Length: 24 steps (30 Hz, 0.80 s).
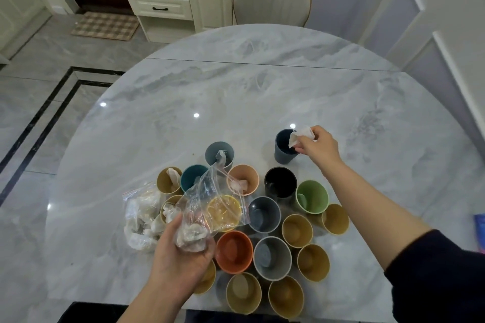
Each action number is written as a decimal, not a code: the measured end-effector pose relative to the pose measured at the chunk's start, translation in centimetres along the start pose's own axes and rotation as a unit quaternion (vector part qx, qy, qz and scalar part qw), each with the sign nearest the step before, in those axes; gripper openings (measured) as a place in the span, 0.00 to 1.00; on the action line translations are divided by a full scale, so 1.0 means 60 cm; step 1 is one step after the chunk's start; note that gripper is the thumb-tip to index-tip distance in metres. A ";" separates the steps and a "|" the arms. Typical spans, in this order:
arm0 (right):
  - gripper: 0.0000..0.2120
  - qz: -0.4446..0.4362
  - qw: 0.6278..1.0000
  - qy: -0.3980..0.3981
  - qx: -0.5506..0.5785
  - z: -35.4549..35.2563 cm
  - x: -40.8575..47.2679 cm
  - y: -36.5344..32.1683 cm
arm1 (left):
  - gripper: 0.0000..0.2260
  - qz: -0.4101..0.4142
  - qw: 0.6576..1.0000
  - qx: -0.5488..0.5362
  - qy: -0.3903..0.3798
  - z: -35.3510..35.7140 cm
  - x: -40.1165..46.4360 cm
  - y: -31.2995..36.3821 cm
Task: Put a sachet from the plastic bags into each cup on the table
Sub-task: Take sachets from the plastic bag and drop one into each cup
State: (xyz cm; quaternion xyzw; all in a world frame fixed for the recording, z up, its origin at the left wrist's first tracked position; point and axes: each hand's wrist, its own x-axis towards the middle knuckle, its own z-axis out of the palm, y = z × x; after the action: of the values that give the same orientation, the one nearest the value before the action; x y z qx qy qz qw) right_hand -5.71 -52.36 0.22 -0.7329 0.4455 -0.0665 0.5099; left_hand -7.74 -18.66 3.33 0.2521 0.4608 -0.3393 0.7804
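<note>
Head view: bag [210, 207] veiling yellow cup [223, 211]

grey marbled table [236, 92], white sachet [301, 135], navy cup [283, 151]

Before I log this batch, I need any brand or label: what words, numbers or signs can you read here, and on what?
None can be read.
The cups, such as the dark blue cup, show plain walls.
The plastic bag in the left hand is clear, unprinted.
The sachet in the right hand shows no print.
The blue object at the table's right edge is cropped and illegible.
</note>
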 end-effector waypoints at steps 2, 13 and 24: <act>0.09 0.010 1.000 0.002 0.000 0.007 0.009 0.005 | 0.22 -0.001 1.000 0.000 0.001 -0.001 0.004 0.002; 0.06 0.027 0.998 0.008 -0.051 0.021 0.019 0.012 | 0.20 0.008 1.000 0.002 0.004 -0.011 0.012 0.016; 0.15 0.040 0.998 -0.047 -0.026 0.015 0.000 -0.011 | 0.22 0.010 1.000 -0.003 -0.005 -0.017 0.010 0.013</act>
State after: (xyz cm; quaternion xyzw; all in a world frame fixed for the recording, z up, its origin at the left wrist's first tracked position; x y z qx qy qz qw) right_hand -4.79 -51.69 0.32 -0.7299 0.4519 0.0001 0.5129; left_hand -7.50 -17.64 2.38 0.2525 0.4555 -0.3314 0.7867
